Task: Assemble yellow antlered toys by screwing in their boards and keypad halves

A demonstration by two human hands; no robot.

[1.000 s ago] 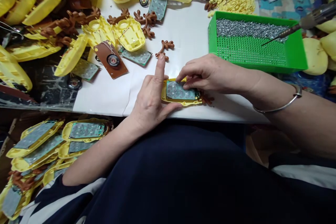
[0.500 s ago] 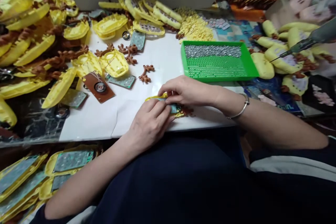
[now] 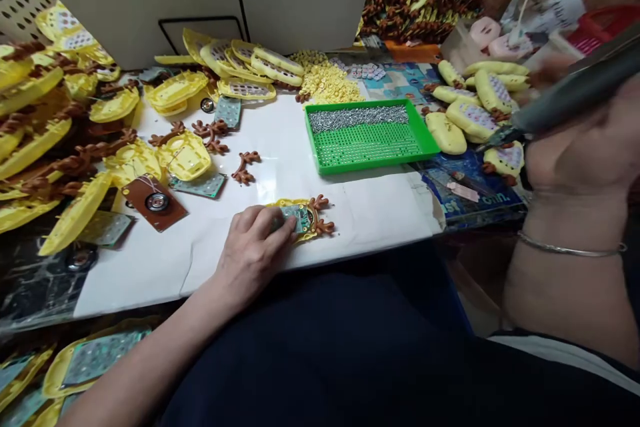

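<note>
My left hand [image 3: 253, 243] lies closed over a yellow plastic shell [image 3: 287, 203], pressing it against the white work surface. Inside that shell sits a green circuit board [image 3: 299, 217], partly covered by my fingers. Brown antler-shaped pieces [image 3: 326, 227] stick out from the shell's right end. At the far right, my raised right hand [image 3: 587, 147] is wrapped round a dark electric screwdriver [image 3: 560, 97]; motion blurs both. The screwdriver's tip points left, over yellow toy bodies.
A green tray [image 3: 370, 163] of small screws stands beyond the shell. Loose brown antlers [image 3: 245, 168], a brown board with a speaker [image 3: 155, 203] and piled yellow shells [image 3: 65, 127] lie leftward. Finished-looking yellow bodies [image 3: 470, 117] sit at the right. Small yellow parts [image 3: 330, 83] are heaped behind the tray.
My right hand has left the shell, moved up and right, and taken hold of the hanging electric screwdriver. My left hand stays on the shell. The view has shifted rightward.
</note>
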